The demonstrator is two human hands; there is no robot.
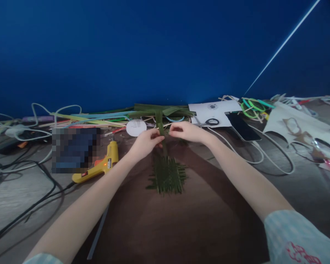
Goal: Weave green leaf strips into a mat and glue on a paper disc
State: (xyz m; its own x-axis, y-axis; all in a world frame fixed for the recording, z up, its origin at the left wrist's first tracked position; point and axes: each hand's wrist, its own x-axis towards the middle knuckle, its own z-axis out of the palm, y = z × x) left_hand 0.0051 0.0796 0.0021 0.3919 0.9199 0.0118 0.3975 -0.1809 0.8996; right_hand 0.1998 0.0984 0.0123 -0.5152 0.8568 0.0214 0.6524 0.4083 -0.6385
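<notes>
My left hand (pixel 149 141) pinches a flat green leaf strip (pixel 161 129) that stands upright between my hands. Just to the right, my right hand (pixel 183 132) has its thumb and fingertips pressed together; whatever may be in them is too small to make out. Below both hands a woven mat of dark green leaf strips (pixel 167 175) lies on the brown table (pixel 159 227), its loose ends sticking out on the sides. Behind the hands lie more long green leaves (pixel 145 107).
A yellow glue gun (pixel 110 157) with a black cord lies at left, beside a blurred-out dark object (pixel 77 148). A round white paper (pixel 136 127) is behind my left hand. At right are a phone (pixel 242 126), a white sheet (pixel 206 109), white cables and cut paper (pixel 299 123).
</notes>
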